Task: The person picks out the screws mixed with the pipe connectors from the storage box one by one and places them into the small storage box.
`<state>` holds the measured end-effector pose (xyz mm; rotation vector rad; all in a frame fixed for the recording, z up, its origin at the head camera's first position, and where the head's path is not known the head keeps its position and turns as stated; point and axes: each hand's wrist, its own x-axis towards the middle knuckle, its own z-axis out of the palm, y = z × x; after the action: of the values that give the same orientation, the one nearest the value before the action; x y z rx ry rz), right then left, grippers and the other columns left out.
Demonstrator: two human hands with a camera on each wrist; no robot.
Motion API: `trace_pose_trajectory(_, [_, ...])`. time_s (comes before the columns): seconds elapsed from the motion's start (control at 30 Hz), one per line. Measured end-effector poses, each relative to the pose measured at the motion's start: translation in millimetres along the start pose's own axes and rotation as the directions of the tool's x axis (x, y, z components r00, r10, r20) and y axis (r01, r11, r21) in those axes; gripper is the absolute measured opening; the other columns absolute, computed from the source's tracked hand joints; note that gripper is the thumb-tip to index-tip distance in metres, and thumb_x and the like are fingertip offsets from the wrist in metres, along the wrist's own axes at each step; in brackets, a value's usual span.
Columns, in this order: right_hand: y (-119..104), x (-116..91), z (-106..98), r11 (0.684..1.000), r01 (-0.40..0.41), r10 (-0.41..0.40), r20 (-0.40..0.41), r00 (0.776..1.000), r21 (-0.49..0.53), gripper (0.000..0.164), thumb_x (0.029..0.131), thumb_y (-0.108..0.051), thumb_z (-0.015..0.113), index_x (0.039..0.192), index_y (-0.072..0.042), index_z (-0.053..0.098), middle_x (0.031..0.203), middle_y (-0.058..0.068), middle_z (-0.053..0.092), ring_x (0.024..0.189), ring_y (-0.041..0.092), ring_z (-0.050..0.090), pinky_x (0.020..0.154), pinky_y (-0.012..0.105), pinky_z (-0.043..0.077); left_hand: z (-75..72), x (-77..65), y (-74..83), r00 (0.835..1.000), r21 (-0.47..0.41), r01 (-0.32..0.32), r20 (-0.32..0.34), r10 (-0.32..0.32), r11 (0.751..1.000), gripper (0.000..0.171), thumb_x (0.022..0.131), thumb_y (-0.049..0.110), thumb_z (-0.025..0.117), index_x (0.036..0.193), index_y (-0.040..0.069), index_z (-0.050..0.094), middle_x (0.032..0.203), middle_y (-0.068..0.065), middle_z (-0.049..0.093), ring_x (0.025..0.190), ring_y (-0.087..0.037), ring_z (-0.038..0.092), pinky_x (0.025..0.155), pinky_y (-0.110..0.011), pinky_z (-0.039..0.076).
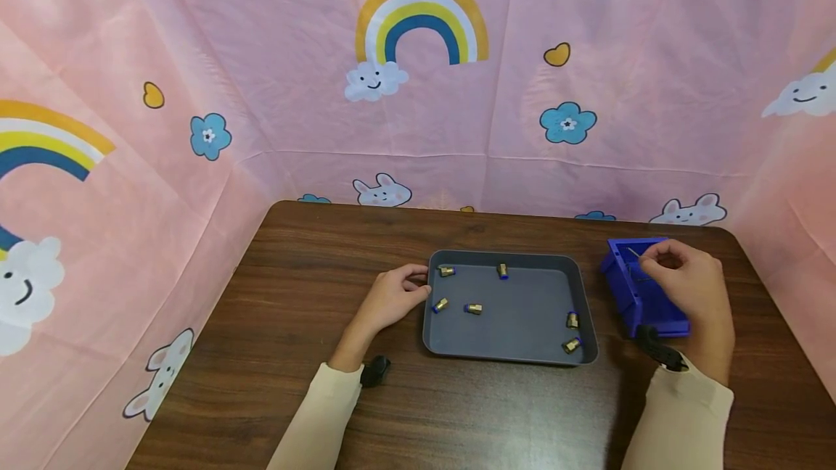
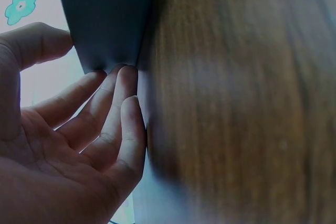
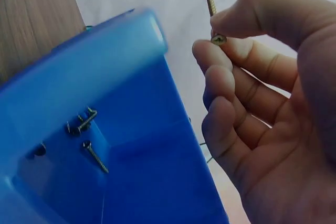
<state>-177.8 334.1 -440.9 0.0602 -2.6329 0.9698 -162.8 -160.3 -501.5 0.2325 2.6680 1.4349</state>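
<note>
My right hand [image 1: 694, 283] pinches a brass-coloured screw [image 3: 212, 4] between thumb and fingers above the blue plastic bin [image 1: 660, 314]. The right wrist view shows the screw's cross-slotted head at the fingertips and its shank pointing away. Inside the bin lie several loose screws [image 3: 95, 157]. On the left, my left hand [image 1: 394, 297] touches the end wall of the grey tray [image 1: 522, 303] with its fingertips, the fingers extended and the thumb at the rim. Several brass fittings [image 1: 474, 308] with blue collars lie spread out in the tray.
The brown wooden table [image 1: 313, 267] carries the tray in the middle and the bin to its right. Pink printed cloth [image 1: 444, 114] hangs behind and along both sides of the table.
</note>
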Motion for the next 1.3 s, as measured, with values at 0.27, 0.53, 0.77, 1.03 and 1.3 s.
trace_pose_trajectory(0.27, [7,0,-1,0.998,-0.029,0.025,-0.061,0.998,-0.056,0.013,0.094,-0.017,0.082,0.095,-0.004,0.079,0.074,-0.027,0.064,0.071,-0.011,0.048,0.066,0.019,0.037,0.4,-0.3,-0.1,1.0,-0.002,0.006,-0.006,-0.006,1.0,0.041,0.103,0.022,0.074,0.142,0.008,0.073,0.13,-0.007,0.077,0.105,-0.02,0.078,0.095,-0.048,0.061])
trace_pose_trajectory(0.53, [7,-2,0,0.998,-0.045,0.04,-0.102,0.994,-0.042,0.014,0.092,-0.016,0.082,0.093,-0.003,0.078,0.072,-0.024,0.064,0.069,-0.013,0.049,0.066,0.019,0.036,0.3,-0.7,0.8,1.0,0.005,0.007,-0.001,-0.007,1.0,0.04,0.104,0.021,0.074,0.141,0.007,0.073,0.13,-0.008,0.077,0.105,-0.021,0.078,0.095,-0.049,0.06])
trace_pose_trajectory(0.77, [10,-4,-2,0.997,-0.059,0.055,-0.101,0.993,-0.042,0.016,0.094,-0.016,0.081,0.097,-0.001,0.078,0.073,-0.026,0.062,0.069,-0.015,0.049,0.066,0.019,0.037,-0.1,-0.5,2.0,1.0,0.003,0.01,-0.002,-0.01,1.0,0.04,0.104,0.021,0.074,0.142,0.007,0.073,0.131,-0.008,0.077,0.106,-0.021,0.078,0.096,-0.049,0.06])
trace_pose_trajectory(1.03, [11,-4,-4,0.994,-0.088,0.083,-0.085,0.993,-0.06,0.02,0.097,-0.019,0.08,0.102,-0.001,0.079,0.076,-0.024,0.062,0.071,-0.015,0.049,0.072,0.028,0.039,-0.7,-0.5,3.2,1.0,-0.002,0.008,-0.009,-0.008,1.0,0.039,0.103,0.02,0.075,0.14,0.006,0.074,0.129,-0.008,0.078,0.104,-0.022,0.078,0.095,-0.049,0.06])
trace_pose_trajectory(1.3, [11,-4,-3,0.994,-0.088,0.083,-0.079,0.993,-0.061,0.02,0.097,-0.019,0.081,0.104,0.0,0.079,0.079,-0.01,0.071,0.071,-0.016,0.049,0.071,0.027,0.04,-0.5,0.2,1.9,1.0,-0.002,0.003,-0.006,-0.003,1.0,0.04,0.104,0.022,0.075,0.14,0.006,0.074,0.13,-0.008,0.078,0.104,-0.022,0.078,0.095,-0.05,0.06])
